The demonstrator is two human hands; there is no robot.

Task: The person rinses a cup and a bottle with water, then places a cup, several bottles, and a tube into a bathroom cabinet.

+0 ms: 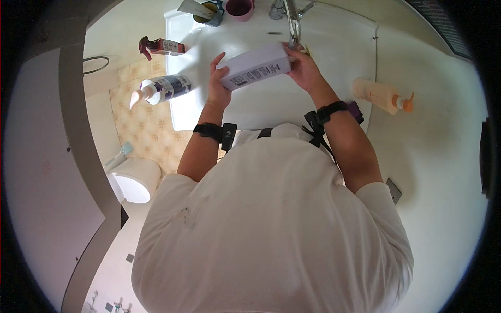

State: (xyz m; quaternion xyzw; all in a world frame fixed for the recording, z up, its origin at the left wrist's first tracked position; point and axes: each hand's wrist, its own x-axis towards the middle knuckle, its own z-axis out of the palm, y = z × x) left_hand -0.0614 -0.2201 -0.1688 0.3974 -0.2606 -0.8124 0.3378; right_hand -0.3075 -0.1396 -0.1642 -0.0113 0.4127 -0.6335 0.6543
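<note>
A pale lavender bottle [255,65], block-shaped with dark print on its near side, lies tilted across both hands over the white washbasin [250,109]. Around its left end is my left hand [219,86], one finger raised along the far edge. My right hand [305,68] grips the other end, just under the chrome faucet [294,26]; that end of the bottle is partly covered by the fingers. I cannot tell whether water runs from the spout.
On the basin's left edge lean a red spray bottle [169,47] and a white-and-dark pump bottle [169,88]. A peach pump bottle [376,95] is on the right edge. A dark cup [211,21] with a tube and a pink mug [240,9] stand at the back.
</note>
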